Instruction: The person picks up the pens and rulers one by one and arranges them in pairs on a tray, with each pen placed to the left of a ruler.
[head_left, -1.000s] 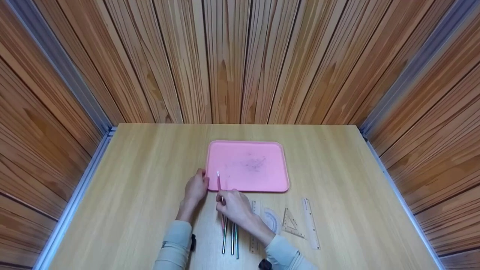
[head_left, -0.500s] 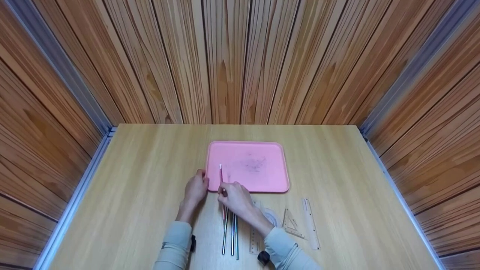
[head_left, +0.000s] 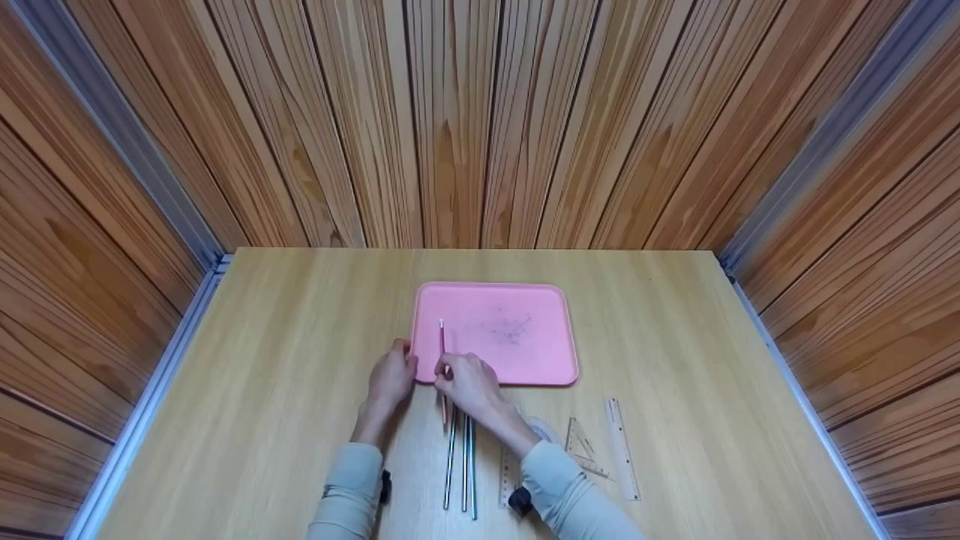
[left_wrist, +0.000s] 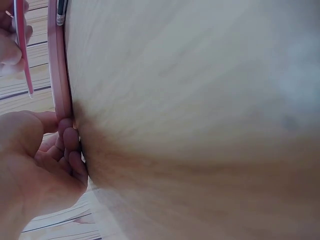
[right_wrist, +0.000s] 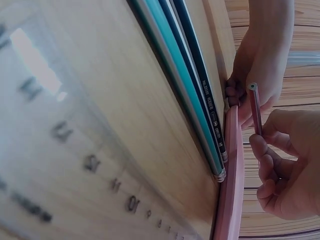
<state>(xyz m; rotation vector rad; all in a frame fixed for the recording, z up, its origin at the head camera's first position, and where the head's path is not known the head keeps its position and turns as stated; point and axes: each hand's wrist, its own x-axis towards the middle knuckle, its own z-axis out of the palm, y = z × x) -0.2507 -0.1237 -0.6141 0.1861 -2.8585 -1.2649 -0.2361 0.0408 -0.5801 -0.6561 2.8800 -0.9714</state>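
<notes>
A pink tray [head_left: 544,352] with dark scribble-like marks lies on the table in the head view. At its near left corner my left hand [head_left: 391,375] grips the rim, thumb and curled fingers on the edge in the left wrist view. My right hand [head_left: 471,386] pinches a red pencil [head_left: 442,337] above the tray's near left part. The pencil's pale tip points away from me. Its other end, flat with a dark core, shows in the right wrist view. Several dark and teal pencils [right_wrist: 192,95] lie on the table below my right hand, their far ends near the tray's edge.
To the right of the pencils are a clear ruler [head_left: 508,480], partly under my right forearm, and a mostly covered protractor [head_left: 543,429]. Farther right lie a set square [head_left: 583,448] and another clear ruler [head_left: 622,450]. Wooden panel walls stand around the table [head_left: 300,322].
My right hand has moved forward with the red pencil, from the tray's near edge to over the tray. My left hand has stayed at the tray's corner.
</notes>
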